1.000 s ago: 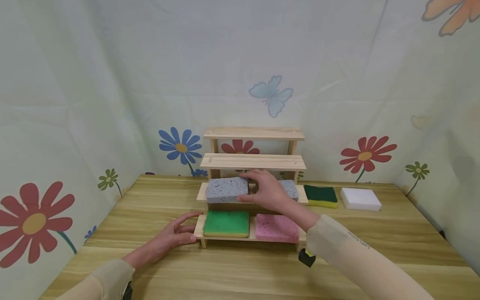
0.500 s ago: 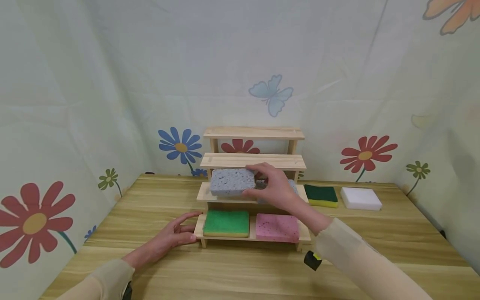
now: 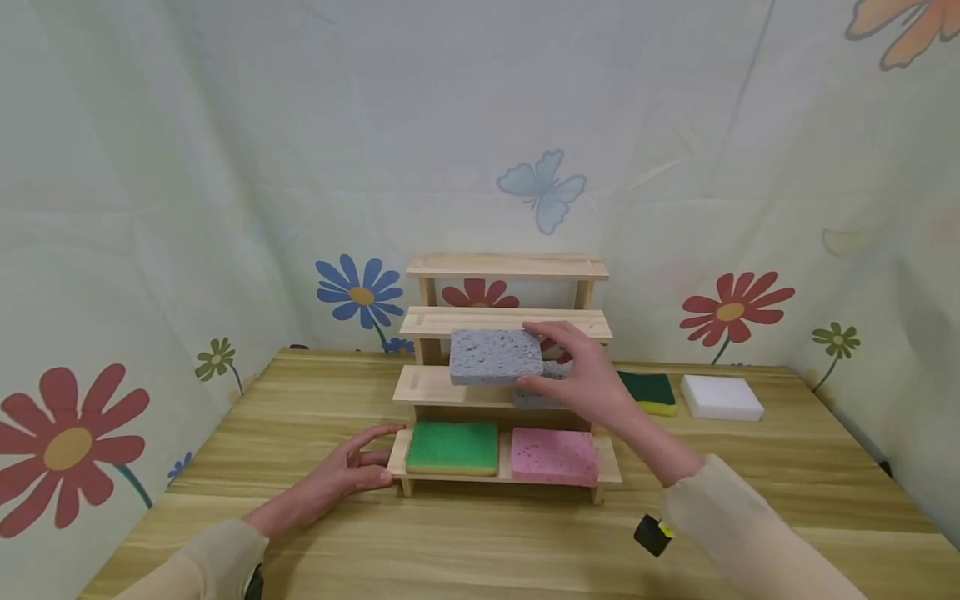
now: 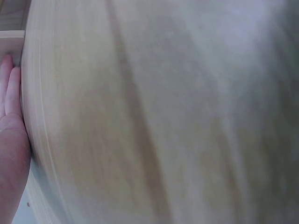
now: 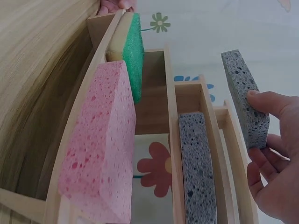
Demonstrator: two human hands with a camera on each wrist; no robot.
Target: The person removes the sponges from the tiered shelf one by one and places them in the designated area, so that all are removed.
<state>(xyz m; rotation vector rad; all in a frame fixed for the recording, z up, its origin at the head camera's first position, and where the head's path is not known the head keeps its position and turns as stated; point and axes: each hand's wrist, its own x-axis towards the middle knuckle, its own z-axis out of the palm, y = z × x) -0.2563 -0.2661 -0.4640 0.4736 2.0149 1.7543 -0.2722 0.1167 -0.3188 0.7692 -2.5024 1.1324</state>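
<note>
- Right hand (image 3: 581, 379): thumb and fingers pinch one end of the grey sponge (image 3: 495, 357); a firm but gentle squeeze should stop its free end dipping.
- The sponge hangs in the air above the second shelf (image 3: 423, 383); moving it level and high should spare the other grey sponge (image 5: 196, 168) a knock.
- Left hand (image 3: 348, 465): fingers loosely extended against the bottom shelf's (image 3: 506, 477) left end, gripping nothing; light contact probably helps steadiness.
- Green sponge (image 3: 453, 448), pink sponge (image 3: 555, 457): on the bottom shelf.
</note>
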